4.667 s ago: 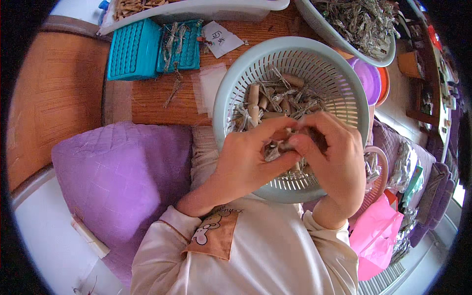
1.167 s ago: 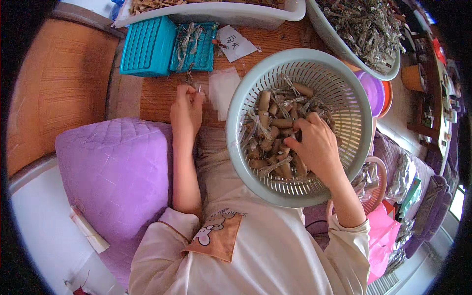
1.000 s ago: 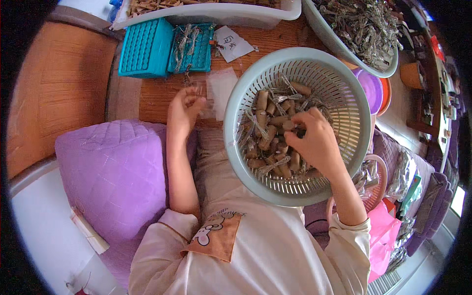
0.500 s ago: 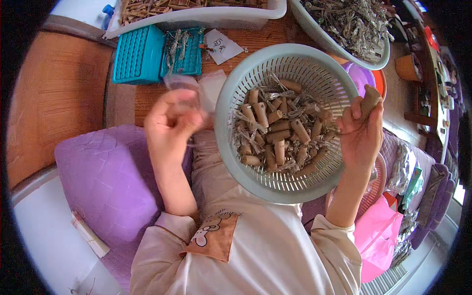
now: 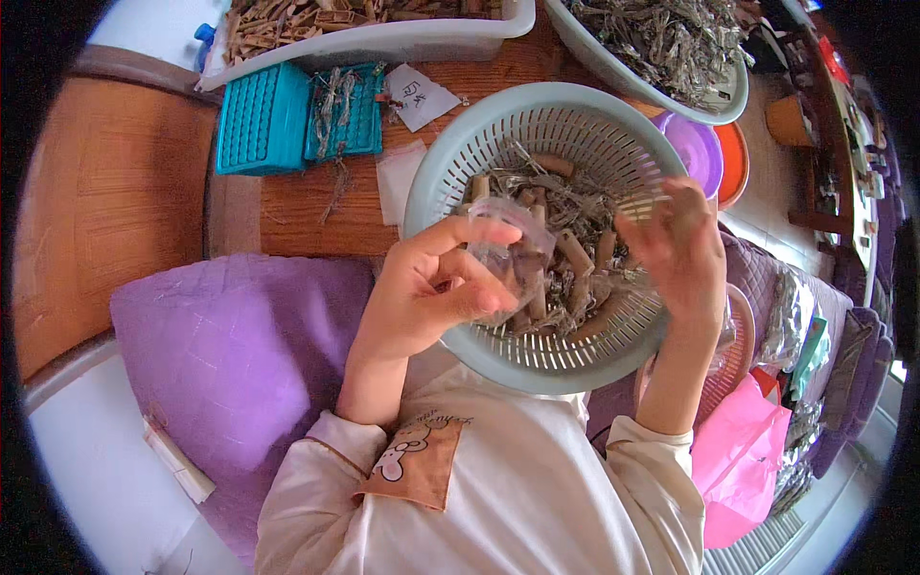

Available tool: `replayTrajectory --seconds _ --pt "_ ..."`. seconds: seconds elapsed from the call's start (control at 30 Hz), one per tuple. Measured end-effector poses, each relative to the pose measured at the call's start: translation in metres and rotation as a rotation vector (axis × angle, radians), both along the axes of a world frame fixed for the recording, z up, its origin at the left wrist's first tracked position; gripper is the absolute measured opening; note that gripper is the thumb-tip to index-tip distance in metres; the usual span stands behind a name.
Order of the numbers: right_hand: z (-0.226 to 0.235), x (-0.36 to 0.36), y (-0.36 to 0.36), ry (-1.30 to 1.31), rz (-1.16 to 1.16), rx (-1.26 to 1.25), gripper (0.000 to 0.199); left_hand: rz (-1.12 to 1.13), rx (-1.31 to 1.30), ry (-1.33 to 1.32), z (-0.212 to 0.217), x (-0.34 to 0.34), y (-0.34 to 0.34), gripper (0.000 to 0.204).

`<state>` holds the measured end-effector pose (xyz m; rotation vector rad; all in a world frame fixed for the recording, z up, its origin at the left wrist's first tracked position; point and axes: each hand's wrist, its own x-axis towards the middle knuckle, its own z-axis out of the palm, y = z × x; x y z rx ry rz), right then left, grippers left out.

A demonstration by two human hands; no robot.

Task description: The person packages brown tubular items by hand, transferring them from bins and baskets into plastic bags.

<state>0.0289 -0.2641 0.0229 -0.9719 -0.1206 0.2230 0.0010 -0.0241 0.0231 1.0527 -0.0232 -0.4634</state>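
Observation:
My left hand (image 5: 431, 287) pinches a small clear plastic bag (image 5: 513, 244) and holds it up over the near-left part of a pale blue perforated basket (image 5: 537, 96). The basket rests against my lap and holds brown stick-like pieces mixed with grey dried strands (image 5: 575, 254). My right hand (image 5: 676, 249) hovers over the basket's right side, close to the bag, with its fingers loosely curved and blurred. I cannot make out anything between its fingers.
On the wooden table behind the basket lie a teal gridded tray (image 5: 278, 120), a paper slip (image 5: 417, 96), a white tub of brown pieces (image 5: 383, 34) and a big bowl of grey dried strands (image 5: 671, 43). A purple cushion (image 5: 220, 355) lies left, a pink bag (image 5: 747, 460) right.
My left hand came back from the table with the clear bag and raised it over the basket. My right hand lifted out of the basket and moved in toward the bag.

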Motion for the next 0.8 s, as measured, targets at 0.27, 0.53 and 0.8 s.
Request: replayTrajectory --seconds 0.27,0.53,0.8 --pt "0.009 -0.009 0.030 0.216 -0.123 0.369 0.041 -0.241 0.312 -0.203 0.012 -0.010 -0.028 0.048" --pt "0.022 -0.017 0.048 0.350 -0.135 0.536 0.042 -0.094 0.422 -0.250 0.000 -0.008 -0.044 0.025" --pt "0.018 -0.026 0.056 0.223 -0.132 -0.353 0.032 0.226 0.922 -0.893 0.007 -0.002 -0.033 0.015"
